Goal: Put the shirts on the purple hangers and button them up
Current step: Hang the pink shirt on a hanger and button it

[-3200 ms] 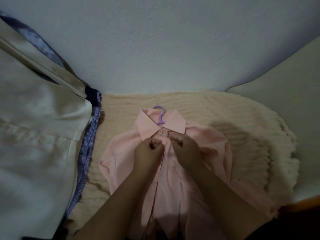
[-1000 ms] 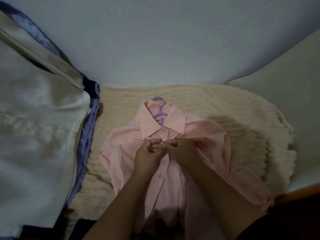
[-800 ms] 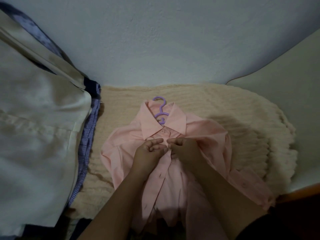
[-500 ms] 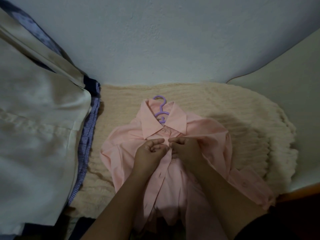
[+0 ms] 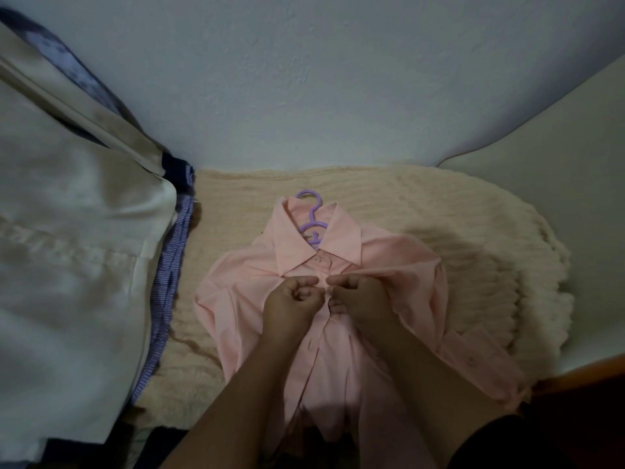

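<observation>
A pink shirt [image 5: 243,299] lies face up on a cream knitted blanket [image 5: 456,231], collar toward the wall. A purple hanger [image 5: 313,220] sits inside it, its hook poking out above the collar. The top collar button looks fastened. My left hand [image 5: 292,299] and my right hand [image 5: 360,296] meet at the front placket just below the collar, fingers curled, each pinching one edge of the shirt front. The button between them is hidden by my fingers. The lower front hangs open toward me.
Pale cream garments [image 5: 67,265] and a blue striped cloth [image 5: 169,282] hang or lie at the left, close to the blanket. A plain wall [image 5: 304,79] stands behind. A light surface [image 5: 558,147] rises at the right, with a wooden edge [image 5: 592,370] at lower right.
Since 3.2 s ago both hands have shifted from right under the collar to a little lower on the placket. Over the last second they stay pinched together there with only small finger movements.
</observation>
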